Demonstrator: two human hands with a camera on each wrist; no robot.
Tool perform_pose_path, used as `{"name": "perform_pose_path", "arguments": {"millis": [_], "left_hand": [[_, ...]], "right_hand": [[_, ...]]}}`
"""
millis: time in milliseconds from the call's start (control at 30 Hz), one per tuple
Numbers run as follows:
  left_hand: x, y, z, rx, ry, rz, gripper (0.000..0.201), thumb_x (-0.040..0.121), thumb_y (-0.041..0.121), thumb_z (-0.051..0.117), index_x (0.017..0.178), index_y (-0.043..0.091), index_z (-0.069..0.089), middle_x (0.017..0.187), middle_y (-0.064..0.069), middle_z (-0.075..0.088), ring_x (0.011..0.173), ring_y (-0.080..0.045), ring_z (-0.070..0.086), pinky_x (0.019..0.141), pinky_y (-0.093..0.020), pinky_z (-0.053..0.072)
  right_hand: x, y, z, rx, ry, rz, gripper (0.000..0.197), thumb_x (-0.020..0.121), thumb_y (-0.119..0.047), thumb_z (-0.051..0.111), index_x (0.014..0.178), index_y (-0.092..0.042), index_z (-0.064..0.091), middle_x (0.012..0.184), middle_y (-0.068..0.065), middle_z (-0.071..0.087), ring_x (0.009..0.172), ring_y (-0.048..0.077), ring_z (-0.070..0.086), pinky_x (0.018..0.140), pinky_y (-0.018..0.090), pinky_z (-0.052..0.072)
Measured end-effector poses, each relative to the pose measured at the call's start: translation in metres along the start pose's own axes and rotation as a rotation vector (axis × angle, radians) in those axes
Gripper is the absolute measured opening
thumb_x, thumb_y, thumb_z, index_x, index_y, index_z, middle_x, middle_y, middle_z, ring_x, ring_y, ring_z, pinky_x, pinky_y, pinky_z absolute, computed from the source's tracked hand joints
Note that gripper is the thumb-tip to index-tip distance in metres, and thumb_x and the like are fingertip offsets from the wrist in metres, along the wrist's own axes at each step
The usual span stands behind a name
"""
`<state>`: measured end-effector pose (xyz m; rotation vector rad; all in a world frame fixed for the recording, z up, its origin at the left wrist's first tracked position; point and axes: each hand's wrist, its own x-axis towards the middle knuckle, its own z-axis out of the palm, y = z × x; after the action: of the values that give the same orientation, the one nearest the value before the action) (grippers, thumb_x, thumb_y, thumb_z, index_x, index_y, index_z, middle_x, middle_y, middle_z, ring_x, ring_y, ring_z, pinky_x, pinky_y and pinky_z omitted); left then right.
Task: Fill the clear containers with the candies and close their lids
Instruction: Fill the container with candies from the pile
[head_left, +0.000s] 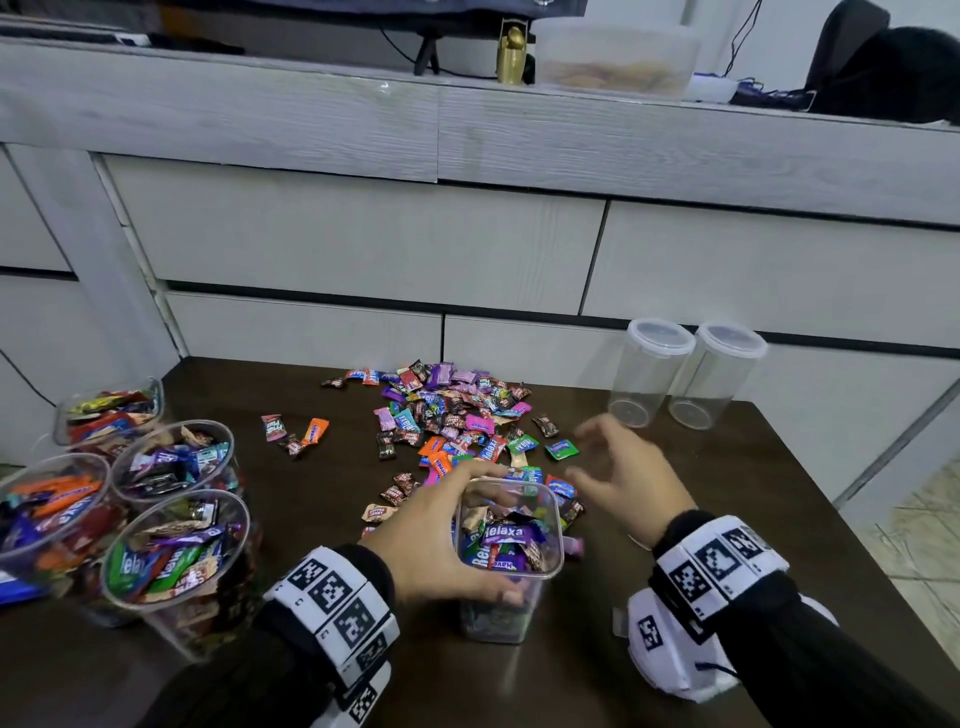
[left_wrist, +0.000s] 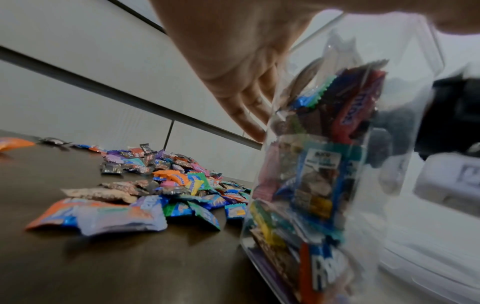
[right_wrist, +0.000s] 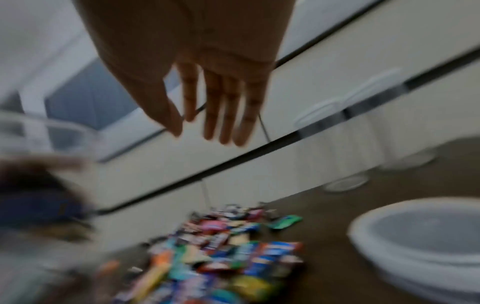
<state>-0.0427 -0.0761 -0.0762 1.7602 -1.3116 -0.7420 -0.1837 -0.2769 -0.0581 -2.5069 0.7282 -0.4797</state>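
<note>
A clear square container (head_left: 511, 551) heaped with wrapped candies stands without a lid near the table's front. My left hand (head_left: 447, 530) grips it from the left, fingers over the far rim and thumb on the near wall; the left wrist view shows those fingers (left_wrist: 246, 98) against the container (left_wrist: 324, 164). A pile of loose candies (head_left: 452, 426) lies just behind it. My right hand (head_left: 618, 467) hovers blurred over the pile's right edge, fingers spread and straight (right_wrist: 215, 107), holding nothing. A white lid (right_wrist: 420, 236) lies on the table at the right.
Two empty clear cylinders (head_left: 649, 374) (head_left: 717, 379) with lids on stand at the back right. Several filled lidless containers (head_left: 176, 551) crowd the left edge. A grey drawer unit (head_left: 363, 244) backs the dark table (head_left: 753, 493).
</note>
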Motion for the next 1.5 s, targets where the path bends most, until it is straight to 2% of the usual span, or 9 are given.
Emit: {"name": "perform_pose_path", "arguments": {"millis": [100,200,500,667,767,867,1133,1333,1500], "left_hand": [[-0.001,-0.004,0.006,-0.005,0.006,-0.004,0.1,0.044,0.056,0.09,0.128,0.043,0.037,0.12,0.029,0.057,0.115,0.009,0.054,0.104,-0.03,0.045],[0.001,-0.005,0.007,-0.024,0.018,0.004,0.097,0.047,0.057,0.089,0.127,0.042,0.037,0.119,0.031,0.056,0.114,0.006,0.056,0.102,-0.031,0.048],[0.002,-0.008,0.009,-0.036,0.035,0.027,0.09,0.051,0.05,0.092,0.121,0.053,0.036,0.117,0.036,0.054,0.109,0.01,0.057,0.095,-0.016,0.047],[0.002,-0.01,0.01,-0.052,0.046,0.06,0.088,0.053,0.044,0.093,0.124,0.044,0.039,0.118,0.033,0.055,0.111,0.009,0.056,0.093,-0.008,0.042],[0.002,-0.011,0.011,-0.067,0.055,0.068,0.089,0.052,0.049,0.09,0.125,0.044,0.038,0.119,0.031,0.055,0.112,0.008,0.056,0.097,-0.013,0.043],[0.003,-0.011,0.012,-0.07,0.058,0.074,0.088,0.052,0.051,0.089,0.123,0.049,0.037,0.12,0.03,0.056,0.114,0.006,0.056,0.098,-0.015,0.043],[0.005,-0.014,0.013,-0.075,0.077,0.123,0.084,0.053,0.054,0.089,0.119,0.054,0.038,0.12,0.023,0.057,0.117,-0.001,0.056,0.1,-0.016,0.042],[0.006,-0.015,0.014,-0.068,0.082,0.143,0.083,0.053,0.052,0.089,0.118,0.059,0.037,0.124,0.028,0.053,0.116,0.003,0.055,0.094,-0.007,0.039],[0.007,-0.018,0.015,-0.077,0.085,0.143,0.084,0.052,0.054,0.089,0.12,0.054,0.039,0.121,0.024,0.058,0.116,-0.002,0.057,0.098,-0.015,0.042]], "right_hand": [[-0.006,0.03,0.022,-0.29,-0.411,0.365,0.097,0.059,-0.054,0.082,0.131,-0.013,0.032,0.128,0.01,0.05,0.119,0.025,0.051,0.095,0.032,0.044],[-0.005,0.032,0.039,-0.287,-0.517,0.409,0.118,0.052,-0.051,0.086,0.141,-0.011,0.02,0.136,0.013,0.04,0.128,0.029,0.043,0.103,0.037,0.041],[0.063,0.002,0.075,-0.367,-0.587,0.318,0.044,0.093,-0.027,0.058,0.127,-0.001,0.049,0.131,0.02,0.051,0.121,0.031,0.051,0.095,0.032,0.041],[0.072,0.001,0.092,-0.46,-0.408,0.159,0.055,0.087,-0.033,0.063,0.138,-0.03,0.042,0.135,0.015,0.034,0.127,0.034,0.032,0.1,0.042,0.037],[0.074,0.002,0.102,-0.443,-0.346,0.171,0.069,0.083,-0.034,0.067,0.142,-0.03,0.032,0.147,0.015,0.02,0.138,0.037,0.017,0.106,0.051,0.031],[0.085,0.001,0.111,-0.347,-0.475,0.099,0.086,0.084,-0.039,0.066,0.149,-0.024,0.013,0.157,0.014,0.002,0.144,0.042,-0.001,0.116,0.051,0.007],[0.101,-0.006,0.134,-0.483,-0.735,-0.099,0.076,0.086,-0.06,0.051,0.144,-0.053,0.002,0.158,0.0,-0.017,0.142,0.041,-0.016,0.104,0.073,0.008],[0.092,0.004,0.132,-0.63,-0.599,-0.398,0.055,0.091,-0.051,0.048,0.141,-0.043,0.027,0.145,0.007,0.024,0.128,0.035,0.026,0.095,0.056,0.037],[0.095,-0.001,0.13,-0.421,-0.724,-0.282,0.039,0.092,-0.035,0.051,0.129,-0.026,0.04,0.125,0.016,0.032,0.109,0.04,0.047,0.086,0.044,0.041]]}}
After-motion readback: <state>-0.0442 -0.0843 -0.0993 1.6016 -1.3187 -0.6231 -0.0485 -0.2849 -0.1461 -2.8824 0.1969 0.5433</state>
